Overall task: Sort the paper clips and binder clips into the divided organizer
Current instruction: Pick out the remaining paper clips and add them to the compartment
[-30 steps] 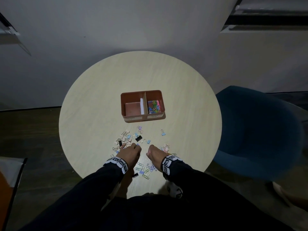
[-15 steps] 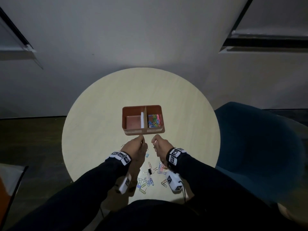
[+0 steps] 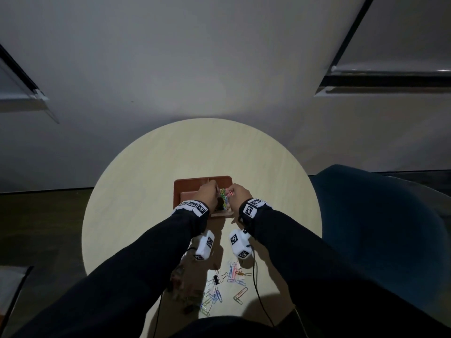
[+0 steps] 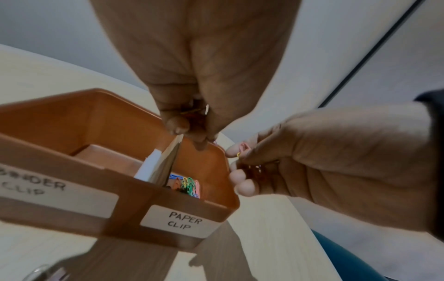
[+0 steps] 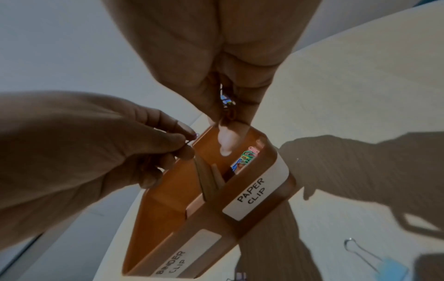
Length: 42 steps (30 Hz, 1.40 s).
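The brown divided organizer [image 3: 180,191] [image 4: 72,167] [image 5: 168,209] stands mid-table, labelled BINDER CLIP on the left and PAPER CLIP on the right. Coloured paper clips [image 3: 224,197] [image 4: 190,185] [image 5: 247,155] lie in the right compartment. Both hands hover over that compartment. My left hand [image 3: 207,193] [image 4: 192,133] [image 5: 185,140] has its fingers curled round paper clips, pinching a thin one at the fingertips. My right hand [image 3: 238,193] [image 4: 240,161] [image 5: 225,133] holds paper clips too, with a pink clip [image 4: 243,148] at its fingertips.
Loose paper clips [image 3: 234,276] and a black binder clip [image 3: 216,280] lie near the front edge of the round table [image 3: 146,191]. A blue binder clip [image 5: 384,266] lies in front of the organizer. A dark blue chair [image 3: 378,228] stands to the right.
Both hands left the loose pile near the front edge and moved forward, carrying clips, to above the organizer's paper clip compartment. The head view tilted up.
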Motion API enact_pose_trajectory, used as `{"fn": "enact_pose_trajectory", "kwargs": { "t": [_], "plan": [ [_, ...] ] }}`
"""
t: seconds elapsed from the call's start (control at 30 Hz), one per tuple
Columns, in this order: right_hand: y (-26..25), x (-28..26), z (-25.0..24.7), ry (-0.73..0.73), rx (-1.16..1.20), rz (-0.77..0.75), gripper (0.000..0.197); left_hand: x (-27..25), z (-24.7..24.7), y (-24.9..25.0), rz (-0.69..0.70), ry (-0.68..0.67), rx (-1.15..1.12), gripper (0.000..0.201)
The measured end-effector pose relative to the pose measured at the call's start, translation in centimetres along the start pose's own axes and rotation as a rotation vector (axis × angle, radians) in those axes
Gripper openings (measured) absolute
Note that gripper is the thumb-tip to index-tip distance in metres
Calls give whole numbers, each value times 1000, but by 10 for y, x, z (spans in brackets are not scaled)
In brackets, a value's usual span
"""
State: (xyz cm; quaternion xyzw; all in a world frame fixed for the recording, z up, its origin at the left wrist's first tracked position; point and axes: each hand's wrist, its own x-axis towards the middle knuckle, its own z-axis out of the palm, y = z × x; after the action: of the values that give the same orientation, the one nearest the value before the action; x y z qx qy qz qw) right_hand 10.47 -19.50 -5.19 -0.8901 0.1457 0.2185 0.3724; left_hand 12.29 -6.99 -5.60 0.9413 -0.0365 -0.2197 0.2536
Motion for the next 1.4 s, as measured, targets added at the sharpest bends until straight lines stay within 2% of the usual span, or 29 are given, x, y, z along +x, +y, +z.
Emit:
{"fn": "enact_pose_trajectory", "kwargs": {
  "t": [0.23, 0.5, 0.6, 0.77, 0.93, 1.1, 1.17, 1.3, 1.4],
  "plan": [
    [1, 22, -1, 17, -170, 29, 31, 21, 7, 5, -10, -86, 110, 39],
    [11, 17, 9, 26, -161, -21, 35, 8, 14, -7, 67, -47, 107, 49],
    [16, 6, 12, 45, -138, -76, 35, -6, 18, -13, 112, -18, 87, 42],
    [35, -21, 18, 92, -138, -235, 22, -39, 33, -35, 138, 33, 68, 25],
    [68, -45, 33, 20, -190, -202, 14, -69, 57, -59, 129, -83, 78, 12],
    [113, -62, 57, -121, -458, -196, 10, -92, 93, -78, 130, -223, 189, 5],
    [132, -67, 64, -166, -535, -192, 12, -100, 109, -77, 125, -231, 248, 11],
    [148, -76, 76, -239, -562, -141, 37, -106, 133, -72, 91, -292, 312, 32],
    [150, -76, 86, -237, -586, -153, 37, -112, 147, -64, 81, -318, 359, 34]
  ]
}}
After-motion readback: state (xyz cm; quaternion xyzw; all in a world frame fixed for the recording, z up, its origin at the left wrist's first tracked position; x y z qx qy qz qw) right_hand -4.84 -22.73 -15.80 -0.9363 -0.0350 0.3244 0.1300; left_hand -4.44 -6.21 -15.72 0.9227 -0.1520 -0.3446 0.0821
